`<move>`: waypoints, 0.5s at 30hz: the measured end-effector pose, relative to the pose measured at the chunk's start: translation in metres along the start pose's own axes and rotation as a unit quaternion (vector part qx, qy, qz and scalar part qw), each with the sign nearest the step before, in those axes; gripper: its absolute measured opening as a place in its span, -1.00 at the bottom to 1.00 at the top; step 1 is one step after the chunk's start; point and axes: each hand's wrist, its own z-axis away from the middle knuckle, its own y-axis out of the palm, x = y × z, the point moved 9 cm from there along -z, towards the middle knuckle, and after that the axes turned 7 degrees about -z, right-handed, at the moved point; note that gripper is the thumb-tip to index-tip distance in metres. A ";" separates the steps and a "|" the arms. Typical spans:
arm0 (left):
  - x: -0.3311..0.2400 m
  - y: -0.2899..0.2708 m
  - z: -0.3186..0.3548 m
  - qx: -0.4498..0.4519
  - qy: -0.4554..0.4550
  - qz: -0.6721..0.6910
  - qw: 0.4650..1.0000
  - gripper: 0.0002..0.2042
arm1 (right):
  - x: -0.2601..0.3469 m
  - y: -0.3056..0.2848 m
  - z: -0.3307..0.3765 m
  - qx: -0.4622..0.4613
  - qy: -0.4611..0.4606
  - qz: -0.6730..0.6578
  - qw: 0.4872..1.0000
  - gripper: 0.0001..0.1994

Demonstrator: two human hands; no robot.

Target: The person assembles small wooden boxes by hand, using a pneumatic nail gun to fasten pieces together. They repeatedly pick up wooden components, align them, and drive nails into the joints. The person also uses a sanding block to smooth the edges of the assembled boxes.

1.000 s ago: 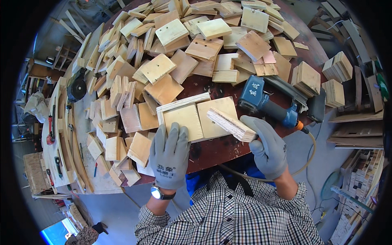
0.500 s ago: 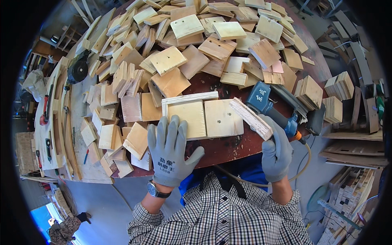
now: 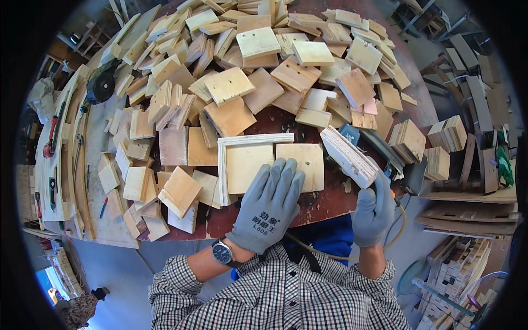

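My left hand [image 3: 268, 208], in a grey glove, lies flat with fingers stretched forward over two pale plywood boards. Its fingertips rest near the seam between the left board [image 3: 247, 165] and the right board [image 3: 311, 159], which has a small dark hole. Plywood strips [image 3: 256, 138] stand along the left board's far and left edges. In my right hand [image 3: 371, 212], also gloved, a thick plywood block [image 3: 347, 157] is gripped at its near end and tilted up, its layered edge showing. Behind that block, a blue power tool [image 3: 350, 132] is mostly hidden.
A large heap of plywood pieces [image 3: 291, 74] covers the far side of the dark red table [image 3: 330, 208]. Stacked blocks [image 3: 446, 133] stand at its right. Hand tools [image 3: 52, 129] and a black round tool [image 3: 102, 85] lie left. A hose [image 3: 330, 257] crosses near me.
My left hand has slid right, from the left board's corner to the seam, its fingers now closer together. My right hand has turned the block, which now covers more of the blue tool.
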 end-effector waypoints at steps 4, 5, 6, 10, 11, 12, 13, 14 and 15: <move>-0.003 -0.002 -0.001 -0.028 -0.006 -0.042 0.999 -0.33 | -0.011 -0.013 -0.013 -0.021 0.039 0.034 0.998 -0.54; -0.002 -0.003 -0.001 -0.044 -0.014 -0.049 0.998 -0.43 | -0.016 -0.020 -0.015 -0.030 0.038 0.055 0.997 -0.56; 0.001 -0.007 -0.001 -0.058 -0.013 -0.067 0.996 -0.45 | -0.016 -0.027 -0.017 -0.033 0.030 0.065 0.997 -0.58; 0.012 -0.014 0.000 -0.102 -0.013 -0.092 0.990 -0.51 | -0.002 -0.048 -0.019 -0.004 -0.034 0.127 0.991 -0.61; 0.017 -0.013 -0.001 -0.101 -0.008 -0.083 0.991 -0.50 | 0.017 -0.044 -0.023 0.017 -0.098 0.123 0.987 -0.57; 0.019 -0.012 -0.002 -0.100 -0.003 -0.075 0.992 -0.50 | 0.012 -0.044 -0.013 0.087 -0.031 0.095 0.991 -0.60; 0.022 -0.011 -0.002 -0.105 -0.019 -0.050 0.993 -0.50 | 0.018 -0.045 0.002 0.125 -0.104 0.133 0.978 -0.59; 0.019 -0.011 -0.003 -0.111 -0.012 -0.052 0.992 -0.50 | 0.020 -0.045 0.019 0.158 -0.175 0.171 0.957 -0.57; 0.020 -0.010 -0.002 -0.117 -0.010 -0.060 0.991 -0.51 | 0.019 -0.042 0.035 0.184 -0.187 0.192 0.946 -0.53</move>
